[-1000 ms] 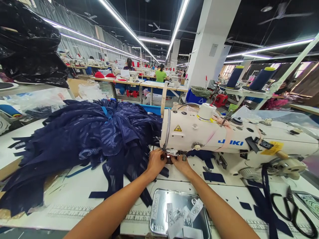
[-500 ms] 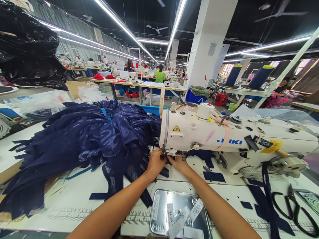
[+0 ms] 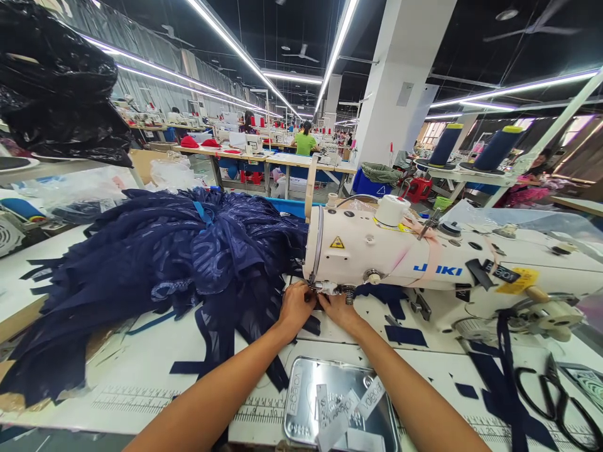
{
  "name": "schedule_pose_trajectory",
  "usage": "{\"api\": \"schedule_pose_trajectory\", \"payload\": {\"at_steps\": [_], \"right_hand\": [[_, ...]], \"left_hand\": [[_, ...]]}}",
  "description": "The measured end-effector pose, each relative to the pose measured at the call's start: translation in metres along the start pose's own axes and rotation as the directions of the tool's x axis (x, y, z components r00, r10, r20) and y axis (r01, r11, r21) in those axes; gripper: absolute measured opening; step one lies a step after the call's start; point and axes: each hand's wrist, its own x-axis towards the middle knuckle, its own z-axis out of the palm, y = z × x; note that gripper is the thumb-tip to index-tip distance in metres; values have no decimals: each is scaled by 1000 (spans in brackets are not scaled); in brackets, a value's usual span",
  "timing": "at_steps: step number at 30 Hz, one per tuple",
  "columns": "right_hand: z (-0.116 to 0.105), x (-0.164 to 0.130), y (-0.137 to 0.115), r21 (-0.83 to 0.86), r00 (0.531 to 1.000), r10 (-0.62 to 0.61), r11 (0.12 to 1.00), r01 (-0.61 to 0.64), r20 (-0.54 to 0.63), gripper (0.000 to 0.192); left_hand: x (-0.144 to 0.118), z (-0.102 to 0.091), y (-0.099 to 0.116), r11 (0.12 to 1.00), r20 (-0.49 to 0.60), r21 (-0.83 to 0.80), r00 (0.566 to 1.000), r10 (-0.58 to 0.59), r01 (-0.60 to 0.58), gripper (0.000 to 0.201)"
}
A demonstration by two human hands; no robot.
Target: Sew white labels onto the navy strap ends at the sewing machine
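Beneath the needle end of a white sewing machine [image 3: 367,242], my left hand [image 3: 296,307] pinches dark navy fabric [image 3: 311,324], a short end of which shows below the fingers. Close on its right, my right hand [image 3: 339,311] has its fingertips pressed to the same spot, partly hidden by the presser parts. What lies right under the fingertips is hard to see. A big bundle of navy garment pieces [image 3: 207,251], tied with a blue strip [image 3: 202,213], spreads out left of the machine. Between my forearms sits a metal tin lid [image 3: 301,402] with several white labels [image 3: 339,414] on it.
Black scissors [image 3: 549,389] lie at the right beside navy strips [image 3: 490,370] and small navy scraps [image 3: 405,335]. Navy thread cones [image 3: 497,149] stand behind the machine. A black plastic bag [image 3: 61,88] is at upper left. A person in green [image 3: 305,143] sits farther back.
The view has shifted slightly. Both hands stay at the needle with hardly any visible movement; the bundle and the tin lid look unchanged.
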Motion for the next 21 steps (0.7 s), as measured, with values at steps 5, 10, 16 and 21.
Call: {"api": "schedule_pose_trajectory", "payload": {"at_steps": [5, 10, 16, 21], "right_hand": [[2, 1, -3, 56, 993, 103, 993, -107, 59, 26], [-9, 6, -3, 134, 975, 180, 971, -197, 126, 21], [-38, 7, -1, 247, 957, 199, 936, -249, 212, 21], [-62, 9, -1, 395, 942, 149, 879, -266, 302, 16]], "left_hand": [[-3, -2, -2, 1000, 0, 10, 1000, 28, -28, 16], [-6, -2, -4, 998, -2, 30, 999, 52, -52, 19], [-9, -8, -2, 987, 21, 77, 990, 140, -141, 20], [-14, -14, 4, 961, 123, 159, 970, 208, -226, 13]]}}
